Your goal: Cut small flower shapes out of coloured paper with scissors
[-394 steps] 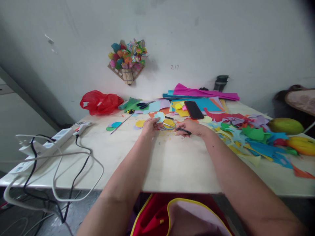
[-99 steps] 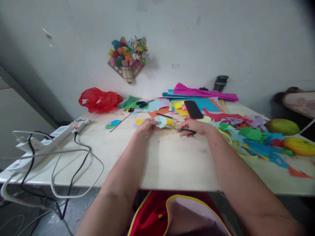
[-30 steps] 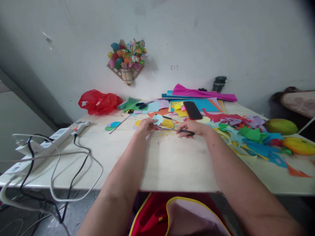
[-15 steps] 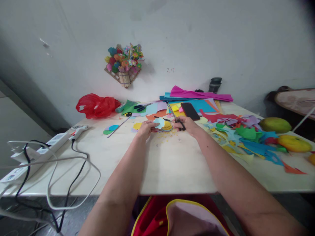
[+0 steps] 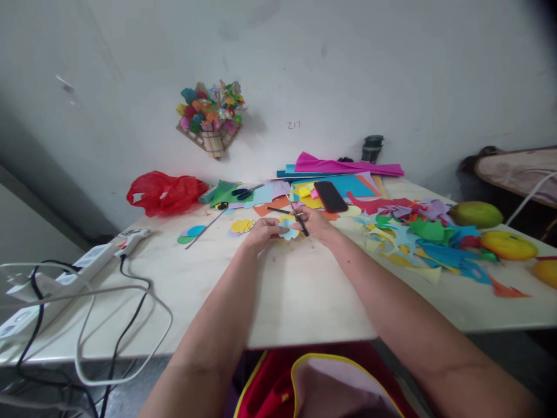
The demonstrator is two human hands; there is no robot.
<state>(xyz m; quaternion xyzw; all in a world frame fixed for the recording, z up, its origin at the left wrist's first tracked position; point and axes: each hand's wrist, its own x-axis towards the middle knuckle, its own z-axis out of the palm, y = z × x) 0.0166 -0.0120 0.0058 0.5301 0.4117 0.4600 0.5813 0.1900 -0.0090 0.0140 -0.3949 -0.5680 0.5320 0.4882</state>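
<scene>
My left hand [image 5: 263,233] pinches a light blue paper flower [image 5: 288,231] just above the table. Yellow paper shows at the flower's upper edge; whether it is a separate piece underneath I cannot tell. In my right hand [image 5: 314,224] is a pair of scissors [image 5: 301,224], dark handles toward me and blades pointing away, close to the flower's right side. A black pen-like stick [image 5: 278,210] lies just beyond. Left of my left hand rests a stack of yellow paper flowers [image 5: 242,226] over a lilac piece.
Colourful paper scraps [image 5: 418,238] and mangoes [image 5: 509,245] cover the right side. A phone [image 5: 331,196] lies on coloured sheets behind my hands, with dark-handled scissors [image 5: 243,192] and a red plastic bag [image 5: 165,193] farther left. Cables run from a power strip [image 5: 91,264] at left.
The light blue flower is lower and slightly right in the view, and the scissors have turned, handles now nearer its edge. My left hand has shifted, uncovering the yellow stack. The view has shifted slightly.
</scene>
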